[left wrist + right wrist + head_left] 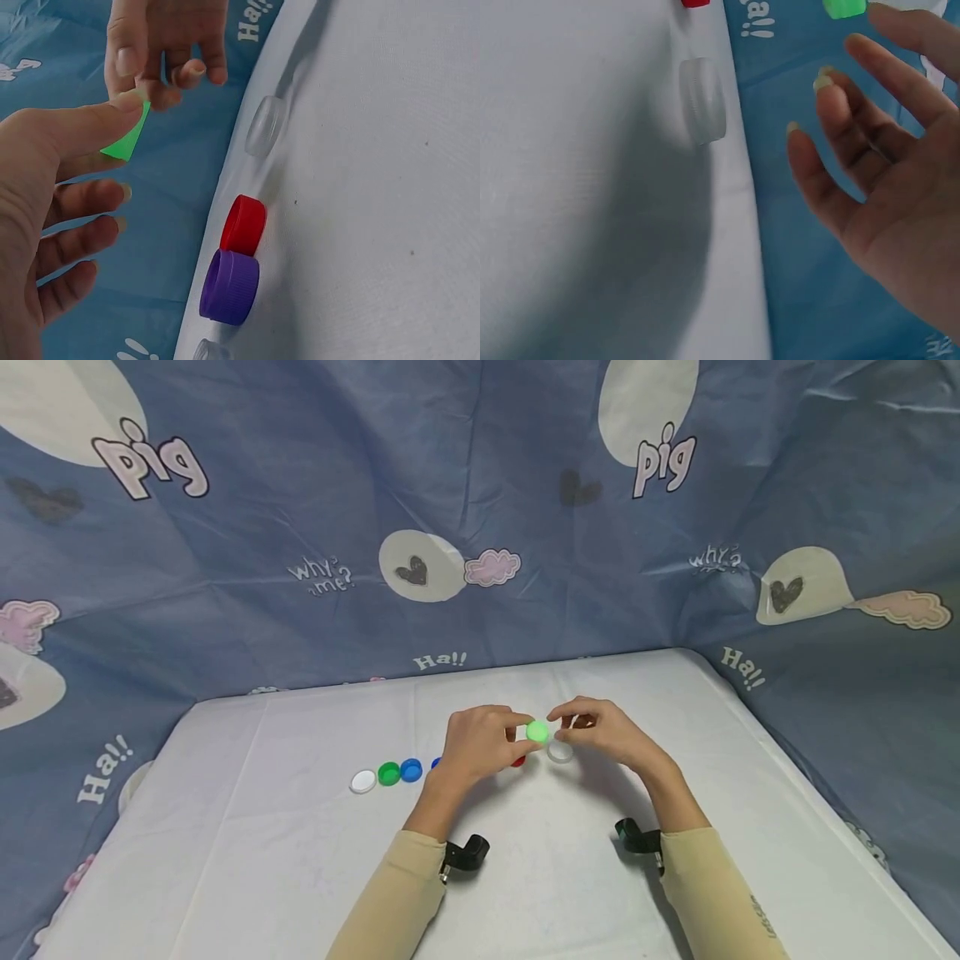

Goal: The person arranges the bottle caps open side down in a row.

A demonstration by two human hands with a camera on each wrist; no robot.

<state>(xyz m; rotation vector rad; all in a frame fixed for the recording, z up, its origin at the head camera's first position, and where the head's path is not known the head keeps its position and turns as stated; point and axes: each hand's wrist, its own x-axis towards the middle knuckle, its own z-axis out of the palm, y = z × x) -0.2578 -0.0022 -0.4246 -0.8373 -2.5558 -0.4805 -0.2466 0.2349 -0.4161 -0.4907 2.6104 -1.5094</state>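
My left hand (482, 742) pinches a bright green bottle cap (537, 732) between thumb and forefinger, above the table. In the left wrist view that cap (129, 135) shows edge-on, and the other fingers stay loose. My right hand (606, 731) is just to the right with its fingers bent loosely and nothing in its grasp. Its fingertips (855, 45) are close to the cap; whether they touch it, I cannot tell. Under the hands lie a clear cap (560, 751) and a red cap (244, 225), with a purple cap (229, 289) beside the red one.
The row continues leftward with a blue cap (411, 769), a green cap (388, 773) and a white cap (363, 781). My left hand covers part of the row. Another clear cap (212, 351) is partly cut off. A patterned blue cloth (480, 510) hangs behind the white table (285, 877).
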